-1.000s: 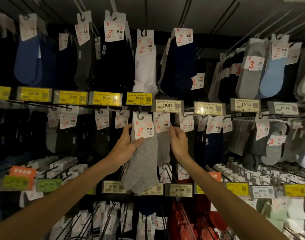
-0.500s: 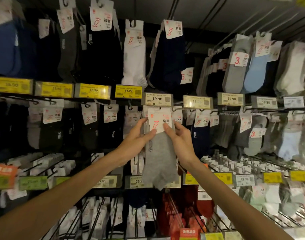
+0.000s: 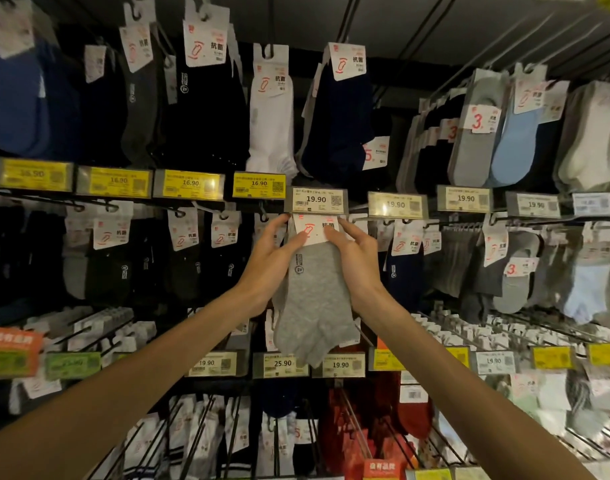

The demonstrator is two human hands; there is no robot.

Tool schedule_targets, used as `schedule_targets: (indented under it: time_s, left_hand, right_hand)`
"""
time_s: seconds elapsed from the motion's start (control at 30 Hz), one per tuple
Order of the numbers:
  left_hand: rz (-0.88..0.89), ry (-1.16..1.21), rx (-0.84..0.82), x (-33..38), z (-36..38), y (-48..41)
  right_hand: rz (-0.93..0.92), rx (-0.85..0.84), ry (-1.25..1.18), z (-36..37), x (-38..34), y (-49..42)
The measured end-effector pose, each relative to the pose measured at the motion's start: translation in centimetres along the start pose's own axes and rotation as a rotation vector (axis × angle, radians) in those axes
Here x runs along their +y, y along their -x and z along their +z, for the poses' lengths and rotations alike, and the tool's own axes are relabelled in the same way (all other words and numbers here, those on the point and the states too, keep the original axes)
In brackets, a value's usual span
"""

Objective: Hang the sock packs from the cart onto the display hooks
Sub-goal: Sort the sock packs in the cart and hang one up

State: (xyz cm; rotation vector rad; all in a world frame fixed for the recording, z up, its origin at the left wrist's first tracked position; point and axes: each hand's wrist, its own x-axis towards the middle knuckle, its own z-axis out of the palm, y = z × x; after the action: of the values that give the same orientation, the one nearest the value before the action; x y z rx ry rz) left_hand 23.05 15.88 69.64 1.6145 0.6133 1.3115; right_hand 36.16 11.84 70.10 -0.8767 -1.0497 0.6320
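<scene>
A grey sock pack (image 3: 314, 299) with a white card header hangs between my two hands at the middle of the display. My left hand (image 3: 270, 265) grips its left side and the header's lower left corner. My right hand (image 3: 357, 261) pinches the header's right side with thumb and fingers. The header's top sits right under a white 19.90 price tag (image 3: 316, 199), which hides the display hook behind it. The cart is out of view.
Rows of hooks carry dark, white, blue and grey sock packs all around. Yellow 16.90 price tags (image 3: 191, 183) line the rail to the left. Below hang a 25.90 tag (image 3: 282, 363) and red sock packs (image 3: 410, 410). Long bare hook rods (image 3: 469, 336) stick out at lower right.
Both hands carried the grey pack up and to the right, from mid-row to just under the 19.90 tag. My right hand went from touching hung packs to gripping the header.
</scene>
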Motion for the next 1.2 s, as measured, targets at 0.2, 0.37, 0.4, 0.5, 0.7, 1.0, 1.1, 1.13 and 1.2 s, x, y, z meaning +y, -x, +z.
schedule_targets:
  time_s: [0.2, 0.37, 0.4, 0.5, 0.7, 1.0, 1.1, 1.13, 1.2]
  left_hand:
    - [-0.058, -0.054, 0.07, 0.6, 0.5, -1.8]
    - [-0.153, -0.2, 0.07, -1.4, 0.4, -3.4]
    - [-0.163, -0.222, 0.065, -1.9, 0.4, -3.6]
    - [-0.156, -0.306, 0.067, -3.4, 0.3, -4.0]
    - [-0.147, -0.534, -0.058, -5.3, 0.8, -5.3]
    - [-0.255, -0.65, -0.169, -6.8, 1.0, -7.7]
    - [-0.289, -0.666, -0.163, -6.7, 0.8, -7.0]
    - [-0.291, -0.663, -0.161, -7.1, 0.6, -6.8]
    - [-0.294, -0.652, -0.164, -8.0, 0.1, -6.2]
  right_hand:
    - [0.12, 0.068, -0.06, 0.3, 0.3, -3.3]
    - [0.126, 0.082, 0.114, -0.5, 3.9, -6.0]
    - [0.117, 0.087, 0.16, -0.7, 4.7, -6.3]
    - [0.068, 0.088, 0.271, -1.2, 6.6, -7.4]
    - [-0.07, 0.1, 0.533, -1.0, 8.2, -9.6]
    - [0.084, 0.059, 0.751, -0.6, 10.8, -13.1]
    - [0.178, 0.061, 0.799, -1.0, 11.9, -13.1]
    - [0.174, 0.074, 0.801, -1.3, 12.5, -12.7]
    - [0.132, 0.09, 0.819, -2.0, 13.7, -11.5]
